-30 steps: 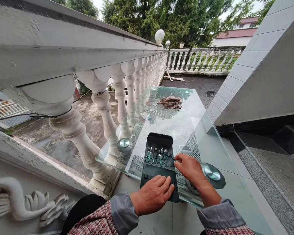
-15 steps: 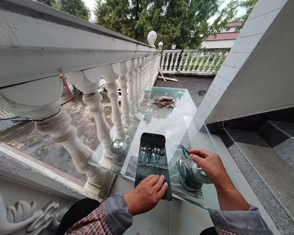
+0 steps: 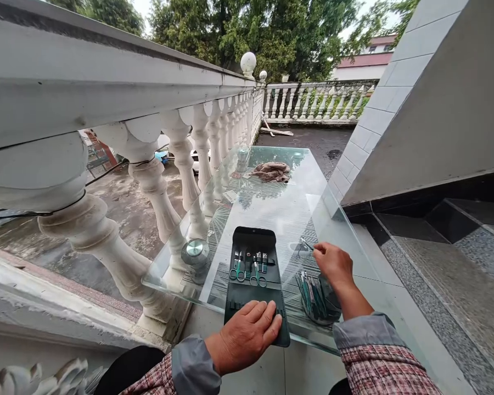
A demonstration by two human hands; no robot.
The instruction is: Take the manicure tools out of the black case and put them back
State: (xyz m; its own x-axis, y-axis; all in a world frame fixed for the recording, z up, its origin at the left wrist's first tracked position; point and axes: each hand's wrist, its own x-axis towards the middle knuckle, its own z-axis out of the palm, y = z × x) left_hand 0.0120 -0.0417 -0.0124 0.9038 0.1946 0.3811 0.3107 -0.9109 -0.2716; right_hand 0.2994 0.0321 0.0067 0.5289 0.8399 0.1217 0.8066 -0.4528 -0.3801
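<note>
A black manicure case [image 3: 254, 293] lies unfolded on the glass table, its lower flap toward me. Flat on that flap rests my left hand [image 3: 247, 334], fingers stretched out. Two pairs of small scissors [image 3: 237, 267] and several nail tools [image 3: 264, 262], clipper-like in shape, sit in the case's upper half. My right hand [image 3: 333, 266] pinches a slim silver tool [image 3: 307, 244] above the table; its exact kind is too small to tell. Just below it, a round clear container [image 3: 319, 318] holds several green-and-silver tools [image 3: 313, 293] standing at a slant.
The glass table [image 3: 280, 211] has a brown cloth [image 3: 271, 171] at its far end. A round metal-capped table support [image 3: 195, 249] shows at the left corner. White balusters [image 3: 160, 197] run along the left, and stone steps [image 3: 444, 247] are on the right.
My right hand has moved a little left and up, away from the container, and the tool in it has turned. My left hand stays on the case's flap.
</note>
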